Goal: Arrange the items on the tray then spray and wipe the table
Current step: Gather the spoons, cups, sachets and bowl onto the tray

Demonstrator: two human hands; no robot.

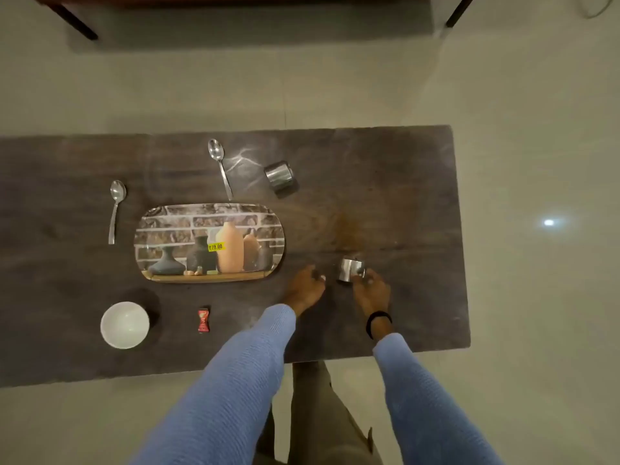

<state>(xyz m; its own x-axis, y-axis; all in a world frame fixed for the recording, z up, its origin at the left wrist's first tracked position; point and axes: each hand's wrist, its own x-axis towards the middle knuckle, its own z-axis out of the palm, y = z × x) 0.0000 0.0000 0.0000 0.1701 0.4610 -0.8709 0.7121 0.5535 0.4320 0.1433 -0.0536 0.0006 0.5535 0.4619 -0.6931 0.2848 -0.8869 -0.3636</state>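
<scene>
A small steel cup (350, 270) is held in the right hand (370, 290), grip clamped round its side, low over the worktop (402, 169) just right of the printed tray (167, 229). The left hand (303, 290) is parked beside it, grip loosely curled, nothing held. A second steel cup (278, 174) is tipped on its side further back. One spoon (115, 209) is laid left of the tray, another spoon (221, 166) behind it. A white bowl (124, 324) and red sachet (203, 320) are set nearer the front edge. A brown smear (347, 229) can be seen behind the held cup.
</scene>
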